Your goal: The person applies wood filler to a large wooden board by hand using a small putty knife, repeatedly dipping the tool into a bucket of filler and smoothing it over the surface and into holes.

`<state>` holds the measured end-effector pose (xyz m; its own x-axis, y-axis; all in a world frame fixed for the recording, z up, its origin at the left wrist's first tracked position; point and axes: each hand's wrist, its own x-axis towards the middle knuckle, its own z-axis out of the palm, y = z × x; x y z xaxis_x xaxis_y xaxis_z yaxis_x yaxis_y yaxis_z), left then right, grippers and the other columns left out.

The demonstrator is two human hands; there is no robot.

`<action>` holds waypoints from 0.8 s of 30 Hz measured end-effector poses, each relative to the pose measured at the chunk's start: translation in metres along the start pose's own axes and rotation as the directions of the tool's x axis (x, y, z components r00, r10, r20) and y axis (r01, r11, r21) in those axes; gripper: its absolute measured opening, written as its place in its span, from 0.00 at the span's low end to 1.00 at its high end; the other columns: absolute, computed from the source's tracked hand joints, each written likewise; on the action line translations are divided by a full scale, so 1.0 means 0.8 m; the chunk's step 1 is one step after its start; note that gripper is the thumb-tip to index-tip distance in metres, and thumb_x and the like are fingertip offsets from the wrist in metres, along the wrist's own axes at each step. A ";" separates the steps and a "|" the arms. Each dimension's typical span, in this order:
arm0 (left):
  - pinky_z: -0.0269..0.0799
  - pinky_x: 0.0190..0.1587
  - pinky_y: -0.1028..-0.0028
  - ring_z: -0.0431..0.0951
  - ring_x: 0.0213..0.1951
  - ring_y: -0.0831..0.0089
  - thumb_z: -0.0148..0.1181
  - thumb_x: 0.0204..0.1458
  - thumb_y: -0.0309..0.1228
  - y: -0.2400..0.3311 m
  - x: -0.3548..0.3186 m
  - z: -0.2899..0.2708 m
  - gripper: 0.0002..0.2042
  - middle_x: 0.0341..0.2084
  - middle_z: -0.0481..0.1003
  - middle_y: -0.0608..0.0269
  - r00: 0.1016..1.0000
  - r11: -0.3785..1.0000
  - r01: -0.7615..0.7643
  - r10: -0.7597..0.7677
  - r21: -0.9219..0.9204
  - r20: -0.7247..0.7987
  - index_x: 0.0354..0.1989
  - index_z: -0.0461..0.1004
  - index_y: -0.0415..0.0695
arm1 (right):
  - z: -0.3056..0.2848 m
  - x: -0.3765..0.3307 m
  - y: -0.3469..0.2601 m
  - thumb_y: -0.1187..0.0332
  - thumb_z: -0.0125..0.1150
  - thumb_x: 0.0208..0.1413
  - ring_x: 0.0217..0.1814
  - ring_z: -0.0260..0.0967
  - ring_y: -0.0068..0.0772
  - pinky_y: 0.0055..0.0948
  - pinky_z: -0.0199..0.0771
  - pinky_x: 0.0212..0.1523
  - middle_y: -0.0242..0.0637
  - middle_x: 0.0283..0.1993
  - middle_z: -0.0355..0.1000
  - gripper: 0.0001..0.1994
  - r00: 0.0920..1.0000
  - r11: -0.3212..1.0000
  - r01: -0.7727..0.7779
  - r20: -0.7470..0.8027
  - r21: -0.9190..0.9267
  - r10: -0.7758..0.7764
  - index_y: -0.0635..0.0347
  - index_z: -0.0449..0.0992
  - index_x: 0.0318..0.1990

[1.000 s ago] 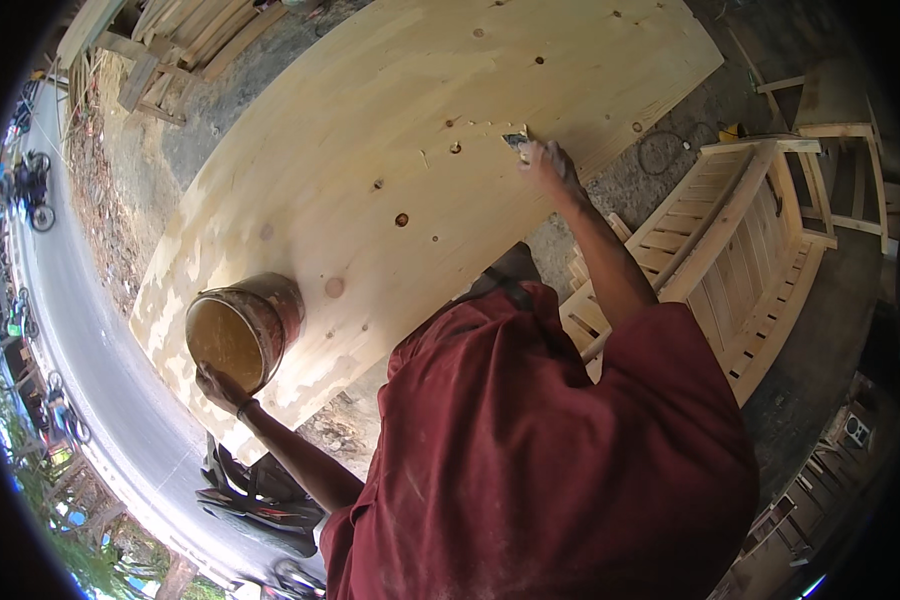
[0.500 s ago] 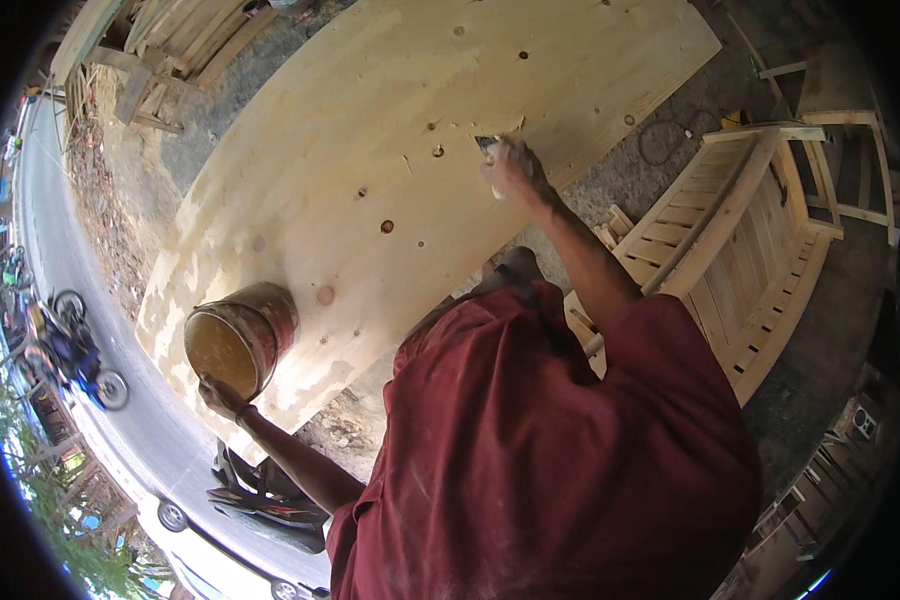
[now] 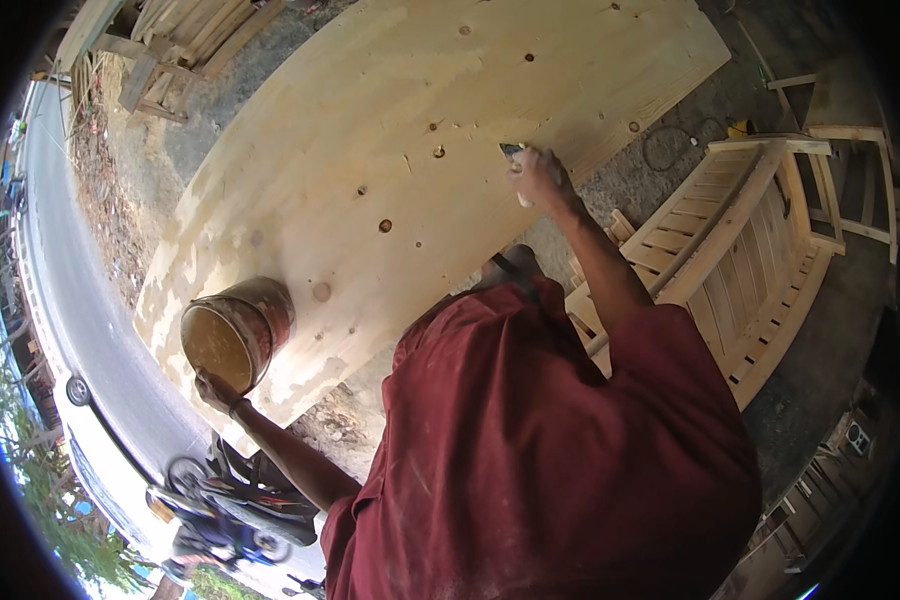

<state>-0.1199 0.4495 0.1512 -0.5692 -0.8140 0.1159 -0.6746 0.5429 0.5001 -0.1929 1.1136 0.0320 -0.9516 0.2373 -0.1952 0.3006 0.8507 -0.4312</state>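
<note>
Looked partly done, with pale smears [image 3: 178, 262] by the surface [image 3: 610, 85]'s left edge but dark knots [image 3: 385, 227] uncovered around the middle. Pinched bucket [image 3: 272, 308] with left fingers [image 3: 204, 379], scraper [image 3: 510, 150] with right fingers [image 3: 527, 172].

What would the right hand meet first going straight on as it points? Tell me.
Beyond its scraper, the right hand would probably meet only more wooden sheet; no standing object shows along that line, though depth is unclear.

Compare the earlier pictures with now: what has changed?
The right hand, holding the scraper, shifted left across the board, then back right. On the road, a white car advanced up the picture. Nothing was taken or let go; the left hand stayed on the rim of the bucket.
</note>
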 end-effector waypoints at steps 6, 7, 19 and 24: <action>0.67 0.51 0.56 0.74 0.47 0.46 0.42 0.60 0.51 -0.008 0.005 -0.001 0.29 0.46 0.74 0.38 1.000 0.999 -0.012 0.012 0.037 -0.006 0.49 0.74 0.34 | 0.024 -0.021 0.021 0.59 0.61 0.50 0.35 0.75 0.58 0.46 0.77 0.37 0.54 0.34 0.76 0.14 0.993 0.991 0.101 0.072 -0.082 -0.096 0.58 0.78 0.40; 0.67 0.51 0.56 0.74 0.47 0.46 0.42 0.60 0.51 -0.006 0.000 0.000 0.29 0.47 0.74 0.38 1.000 0.999 0.012 -0.012 0.045 -0.002 0.50 0.74 0.34 | 0.012 -0.020 0.015 0.59 0.60 0.51 0.36 0.74 0.60 0.46 0.77 0.38 0.55 0.33 0.75 0.14 0.989 0.992 0.110 0.107 -0.068 -0.103 0.58 0.77 0.39; 0.68 0.52 0.58 0.75 0.47 0.48 0.43 0.58 0.48 -0.029 0.013 0.005 0.27 0.46 0.75 0.39 0.993 0.994 -0.105 0.104 -0.012 -0.057 0.49 0.75 0.34 | -0.035 0.032 0.040 0.61 0.62 0.47 0.42 0.76 0.54 0.42 0.77 0.45 0.57 0.36 0.76 0.14 0.976 0.974 -0.195 0.116 0.113 0.182 0.63 0.80 0.35; 0.66 0.54 0.57 0.73 0.49 0.46 0.41 0.59 0.51 -0.023 0.016 0.001 0.29 0.50 0.73 0.39 1.000 0.999 0.015 -0.015 -0.044 -0.008 0.53 0.73 0.35 | -0.028 0.012 0.010 0.61 0.61 0.49 0.39 0.77 0.52 0.39 0.78 0.41 0.55 0.37 0.77 0.16 0.995 0.997 0.068 0.067 0.043 -0.071 0.66 0.79 0.38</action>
<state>-0.1148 0.4293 0.1428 -0.5553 -0.8237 0.1147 -0.6615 0.5211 0.5394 -0.2008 1.1333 0.0467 -0.9641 0.1444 -0.2228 0.2377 0.8437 -0.4813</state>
